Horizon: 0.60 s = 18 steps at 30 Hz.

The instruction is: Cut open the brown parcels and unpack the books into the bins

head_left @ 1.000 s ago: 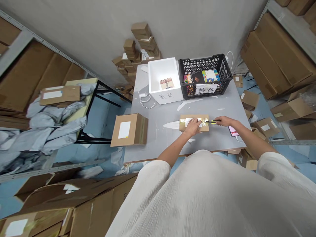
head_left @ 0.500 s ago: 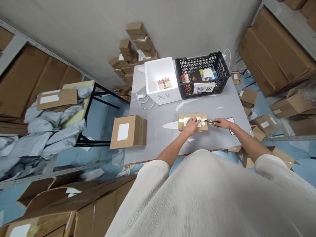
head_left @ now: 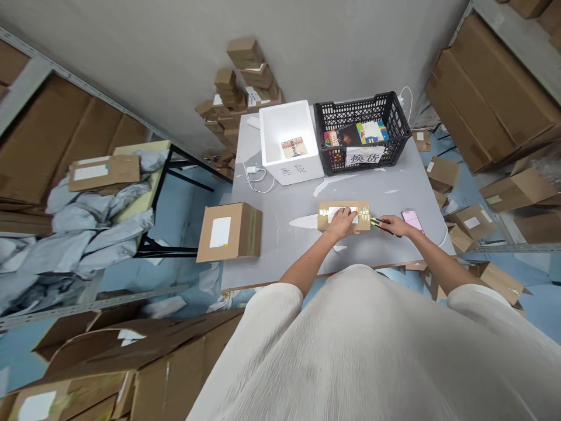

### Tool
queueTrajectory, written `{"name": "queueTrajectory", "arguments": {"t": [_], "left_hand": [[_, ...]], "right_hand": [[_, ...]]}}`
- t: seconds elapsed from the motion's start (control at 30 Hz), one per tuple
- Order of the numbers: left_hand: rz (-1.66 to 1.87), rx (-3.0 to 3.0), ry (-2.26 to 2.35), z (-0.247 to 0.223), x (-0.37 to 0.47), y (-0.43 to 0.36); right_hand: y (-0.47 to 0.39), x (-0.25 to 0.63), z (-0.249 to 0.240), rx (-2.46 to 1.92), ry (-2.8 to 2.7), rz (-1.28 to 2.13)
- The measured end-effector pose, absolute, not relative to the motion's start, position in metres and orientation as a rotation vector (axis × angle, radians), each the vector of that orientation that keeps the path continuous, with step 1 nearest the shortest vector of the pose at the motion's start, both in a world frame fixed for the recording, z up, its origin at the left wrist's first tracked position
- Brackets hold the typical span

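A small cardboard box point(head_left: 323, 223) with a white label and yellowish tape at its ends lies on the grey table point(head_left: 280, 251). My left hand point(head_left: 342, 223) rests on top of it, fingers laid over the label. To the right of the box, my right hand point(head_left: 393, 225) is closed around a black and yellow utility knife point(head_left: 379, 223). The knife points left toward the taped end, its tip just off the box. Beyond my right hand lies a phone point(head_left: 412, 220) with a lit pink screen.
Behind the box stand a white foam bin point(head_left: 302, 171) with one book inside and a black plastic crate point(head_left: 322, 146) of books. A larger labelled carton point(head_left: 228, 234) sits at the table's left edge. Grey parcels point(head_left: 74, 240) and boxes point(head_left: 239, 93) surround the table.
My right hand has drawn the knife slightly down and right, away from the box's taped end. My left hand stays on the box. The view has shifted slightly.
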<state>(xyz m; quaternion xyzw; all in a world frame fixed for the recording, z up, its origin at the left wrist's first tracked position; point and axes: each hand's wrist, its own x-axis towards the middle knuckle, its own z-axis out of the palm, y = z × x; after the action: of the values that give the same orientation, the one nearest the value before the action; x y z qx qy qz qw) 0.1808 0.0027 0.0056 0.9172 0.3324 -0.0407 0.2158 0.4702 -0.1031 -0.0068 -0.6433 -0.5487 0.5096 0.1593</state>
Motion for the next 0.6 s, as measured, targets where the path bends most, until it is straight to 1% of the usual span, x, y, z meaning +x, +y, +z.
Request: {"name": "queueTrajectory", "arguments": {"t": [0.1, 0.23, 0.33, 0.5, 0.6], "left_hand": [[-0.046, 2.502, 0.961, 0.007, 0.182, 0.003], [0.033, 2.433, 1.156, 0.011, 0.189, 0.005], [0.024, 2.442, 1.218, 0.013, 0.196, 0.008], [0.008, 2.45, 1.24, 0.01, 0.201, 0.009], [0.051, 2.475, 1.202, 0.005, 0.202, 0.013]], "right_hand": [[-0.113, 0.483, -0.003, -1.882, -1.394, 1.475], [-0.124, 0.489, 0.005, -1.921, -1.339, 1.341], [-0.128, 0.48, 0.01, -1.949, -1.518, 1.165], [-0.129, 0.468, 0.016, -2.0, -1.987, 0.753], [-0.127, 0.467, 0.018, -2.123, -2.069, 0.663]]}}
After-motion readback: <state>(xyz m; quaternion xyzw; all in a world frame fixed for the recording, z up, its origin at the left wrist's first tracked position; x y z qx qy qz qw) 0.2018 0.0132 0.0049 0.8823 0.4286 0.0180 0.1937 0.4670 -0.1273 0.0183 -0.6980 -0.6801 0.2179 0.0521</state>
